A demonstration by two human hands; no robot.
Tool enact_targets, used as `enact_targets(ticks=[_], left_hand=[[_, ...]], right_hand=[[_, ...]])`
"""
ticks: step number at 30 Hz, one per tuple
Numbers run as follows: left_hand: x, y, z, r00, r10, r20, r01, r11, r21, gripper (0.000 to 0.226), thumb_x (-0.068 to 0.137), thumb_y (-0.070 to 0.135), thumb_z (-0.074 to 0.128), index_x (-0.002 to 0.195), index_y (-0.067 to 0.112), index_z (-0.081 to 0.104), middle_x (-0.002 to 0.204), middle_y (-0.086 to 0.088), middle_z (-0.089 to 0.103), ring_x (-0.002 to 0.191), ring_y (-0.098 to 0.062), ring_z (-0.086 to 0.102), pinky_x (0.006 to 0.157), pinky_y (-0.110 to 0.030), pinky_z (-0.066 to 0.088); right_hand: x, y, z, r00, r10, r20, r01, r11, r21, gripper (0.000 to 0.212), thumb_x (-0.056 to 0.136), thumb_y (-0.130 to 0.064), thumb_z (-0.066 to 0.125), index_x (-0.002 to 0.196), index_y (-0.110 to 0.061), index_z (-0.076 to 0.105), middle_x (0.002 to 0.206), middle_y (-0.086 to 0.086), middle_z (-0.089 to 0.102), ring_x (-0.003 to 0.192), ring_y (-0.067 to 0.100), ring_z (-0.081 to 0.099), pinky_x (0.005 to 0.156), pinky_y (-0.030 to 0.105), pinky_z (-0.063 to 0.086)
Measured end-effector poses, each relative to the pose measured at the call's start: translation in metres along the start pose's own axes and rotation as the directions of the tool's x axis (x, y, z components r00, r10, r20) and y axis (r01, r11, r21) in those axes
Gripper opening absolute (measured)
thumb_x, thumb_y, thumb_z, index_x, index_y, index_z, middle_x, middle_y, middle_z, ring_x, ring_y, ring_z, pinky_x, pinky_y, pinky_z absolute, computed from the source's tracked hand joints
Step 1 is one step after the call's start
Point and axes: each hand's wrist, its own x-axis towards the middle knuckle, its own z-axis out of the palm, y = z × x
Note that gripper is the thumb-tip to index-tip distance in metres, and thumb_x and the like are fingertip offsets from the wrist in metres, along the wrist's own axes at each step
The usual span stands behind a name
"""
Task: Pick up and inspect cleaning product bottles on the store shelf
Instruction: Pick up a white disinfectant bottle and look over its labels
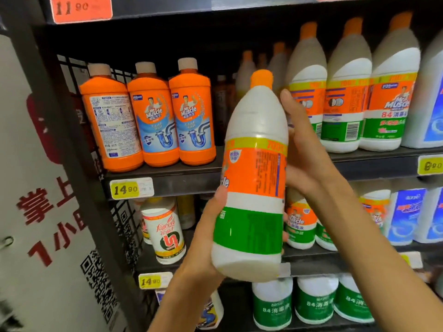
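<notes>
Together we hold the white bleach bottle (254, 183) upright before the shelf (167, 173): left hand (206, 236) gripping its base, right hand (304, 149) clasping its upper side.

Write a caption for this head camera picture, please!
Both hands, left hand and right hand, hold a white bottle before the store shelf.

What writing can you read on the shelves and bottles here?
"11 90": red price tag
"14 90": yellow price tag
"14 90": lower price tag
"Mr Muscle": orange bottles
"84": shelved white bottle
"farcent": white can
Held bottle: small print unreadable.
</notes>
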Motion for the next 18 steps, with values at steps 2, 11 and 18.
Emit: enact_targets(ticks=[2, 11, 18], left_hand=[[-0.005, -0.007, -0.001, 0.996, -0.003, 0.091, 0.004, 1.0, -0.007, 0.077, 0.047, 0.062, 0.084, 0.111, 0.02, 0.071, 0.102, -0.01, 0.073, 0.088, -0.026, 0.071, 0.072, -0.037, 0.056], [-0.016, -0.02, -0.009, 0.965, 0.205, -0.161, -0.117, 0.894, 0.434, 0.065, 0.055, 0.077, 0.064, 0.108, 0.039, 0.067, 0.113, 0.007, 0.071, 0.107, -0.013, 0.065, 0.088, -0.03, 0.054], [-0.025, -0.02, -0.004, 0.995, 0.089, -0.053, -0.084, 0.992, 0.092, 0.064, 0.059, 0.062, 0.075, 0.108, 0.022, 0.071, 0.108, -0.011, 0.072, 0.093, -0.028, 0.07, 0.074, -0.037, 0.056]], right_hand=[[-0.001, 0.006, 0.002, 0.997, 0.063, 0.047, -0.068, 0.99, 0.124, 0.064, 0.081, -0.047, 0.055, 0.131, -0.008, 0.05, 0.118, 0.015, 0.055, 0.12, 0.028, 0.051, 0.098, 0.045, 0.045], [-0.012, 0.013, 0.002, 0.981, -0.13, -0.145, 0.081, 0.949, -0.304, 0.028, 0.085, -0.04, 0.065, 0.061, -0.03, 0.076, 0.078, 0.0, 0.075, 0.077, 0.016, 0.072, 0.068, 0.032, 0.058], [-0.015, 0.002, -0.005, 0.997, -0.065, -0.041, 0.058, 0.987, -0.15, 0.031, 0.087, -0.041, 0.058, 0.095, -0.016, 0.074, 0.093, 0.004, 0.074, 0.09, 0.018, 0.07, 0.071, 0.032, 0.057]])
